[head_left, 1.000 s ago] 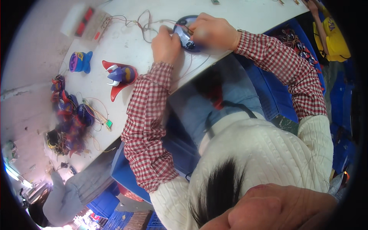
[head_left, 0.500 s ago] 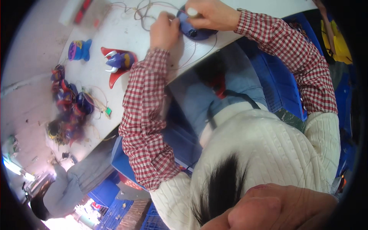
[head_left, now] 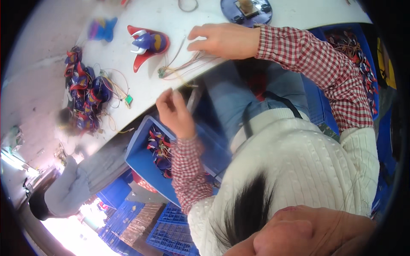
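Note:
My right hand (head_left: pixel 224 40) is over the white table with thumb and forefinger apart, pointing left. Thin wires (head_left: pixel 194 59) with a small green part at one end lie under and beside it; whether its lower fingers touch them cannot be seen. Beyond it sits a round blue disc-shaped housing (head_left: pixel 246 19) with a brownish block on it. At the table's near edge, my left hand (head_left: pixel 176 113) is raised over a blue bin with fingers loosely bent and apart, nothing visible between them. A purple toy head (head_left: pixel 149 42) with white horns and red wings stands left of my right hand.
Several wired purple-and-red toy heads (head_left: pixel 85 94) are heaped at the table's left. A blue piece (head_left: pixel 102 29) stands behind them. Blue bins (head_left: pixel 139 147) of similar parts flank my lap. Another person (head_left: pixel 70 187) is at lower left, near stacked blue crates (head_left: pixel 171 230).
Both hands have left the round housing, which now shows farther up. My left hand came back to the table's near edge; my right hand moved down beside the wires.

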The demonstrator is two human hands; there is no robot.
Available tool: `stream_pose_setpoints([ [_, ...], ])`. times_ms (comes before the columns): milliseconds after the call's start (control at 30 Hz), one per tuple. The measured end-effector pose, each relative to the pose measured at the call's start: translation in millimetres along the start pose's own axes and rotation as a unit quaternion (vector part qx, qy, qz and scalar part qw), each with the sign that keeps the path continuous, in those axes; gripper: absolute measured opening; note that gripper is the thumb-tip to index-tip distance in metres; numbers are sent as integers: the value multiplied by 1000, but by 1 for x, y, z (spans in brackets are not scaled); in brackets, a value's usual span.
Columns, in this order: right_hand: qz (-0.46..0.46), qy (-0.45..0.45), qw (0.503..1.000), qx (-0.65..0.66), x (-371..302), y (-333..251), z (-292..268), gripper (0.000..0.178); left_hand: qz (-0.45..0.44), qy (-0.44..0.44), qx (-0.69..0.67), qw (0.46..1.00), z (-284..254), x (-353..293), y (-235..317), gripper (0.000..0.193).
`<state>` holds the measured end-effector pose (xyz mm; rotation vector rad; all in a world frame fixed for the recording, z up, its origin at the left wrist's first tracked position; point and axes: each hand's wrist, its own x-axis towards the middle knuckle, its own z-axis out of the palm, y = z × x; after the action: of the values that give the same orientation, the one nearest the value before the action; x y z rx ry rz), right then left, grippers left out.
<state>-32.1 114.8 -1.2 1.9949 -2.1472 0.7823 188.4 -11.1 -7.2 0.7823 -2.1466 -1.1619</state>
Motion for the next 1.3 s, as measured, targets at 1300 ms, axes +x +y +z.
stream_pose_setpoints([
  [1300,-11,38,992,-118,50,-59,3,14,-226,-96,-459,854,21,-50,-29,26],
])
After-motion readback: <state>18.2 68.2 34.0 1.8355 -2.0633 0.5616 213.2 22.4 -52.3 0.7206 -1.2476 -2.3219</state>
